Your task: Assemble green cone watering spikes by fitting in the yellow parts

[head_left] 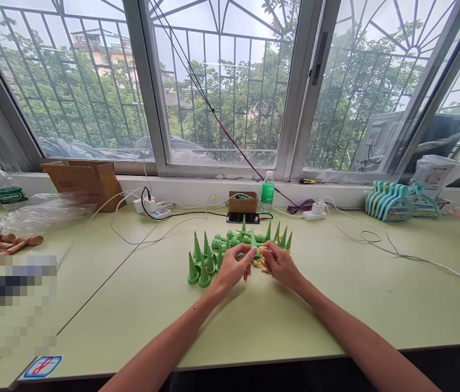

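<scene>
Left hand [233,265]'s pinching a green cone [253,238], can't tell right hand [282,265]'s grip; tabletop [376,296] spreads wide, forearms [176,331] crossing its near edge [262,363].

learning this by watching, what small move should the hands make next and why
I'd probably keep the cone steady in the left hand and bring the right hand to its base: the cone points up, the right hand is pinched close beside its lower end, and yellow pieces lie nearby. Whether the right hand holds one is unclear.
</scene>
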The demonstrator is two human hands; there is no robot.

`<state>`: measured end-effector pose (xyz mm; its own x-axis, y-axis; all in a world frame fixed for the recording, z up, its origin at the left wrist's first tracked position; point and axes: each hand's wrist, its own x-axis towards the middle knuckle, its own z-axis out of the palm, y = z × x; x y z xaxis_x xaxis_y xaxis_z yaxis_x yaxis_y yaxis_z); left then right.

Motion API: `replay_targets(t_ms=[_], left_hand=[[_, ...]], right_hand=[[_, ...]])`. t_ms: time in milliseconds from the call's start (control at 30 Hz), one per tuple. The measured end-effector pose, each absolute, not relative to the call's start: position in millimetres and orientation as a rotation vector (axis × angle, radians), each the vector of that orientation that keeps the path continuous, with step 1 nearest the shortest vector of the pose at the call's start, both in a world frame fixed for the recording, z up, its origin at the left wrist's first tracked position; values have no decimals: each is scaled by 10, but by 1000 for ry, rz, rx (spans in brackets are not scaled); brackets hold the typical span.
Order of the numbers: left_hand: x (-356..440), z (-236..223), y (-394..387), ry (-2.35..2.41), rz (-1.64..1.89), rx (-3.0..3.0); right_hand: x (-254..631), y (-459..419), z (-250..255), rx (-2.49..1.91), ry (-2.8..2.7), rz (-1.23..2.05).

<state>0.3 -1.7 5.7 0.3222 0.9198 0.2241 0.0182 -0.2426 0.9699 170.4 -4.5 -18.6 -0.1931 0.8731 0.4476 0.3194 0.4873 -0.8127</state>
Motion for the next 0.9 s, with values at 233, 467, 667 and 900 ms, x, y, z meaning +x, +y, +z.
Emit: replay_targets(t_ms=[233,467,667,900], left_hand=[[7,24,-36,854,1052,1626],[8,-20,-39,862,1034,1797],[32,-19,-53,906,1109,1849],[45,-66,-13,1031,1170,1790]], right_hand=[[1709,-57,-172,-1049,-1714,675],[1697,-68,-149,-1122,-1727,633],[1671,-66,-140,-1126,-1733,552],[1685,-36,-161,-1113,-1648,549]])
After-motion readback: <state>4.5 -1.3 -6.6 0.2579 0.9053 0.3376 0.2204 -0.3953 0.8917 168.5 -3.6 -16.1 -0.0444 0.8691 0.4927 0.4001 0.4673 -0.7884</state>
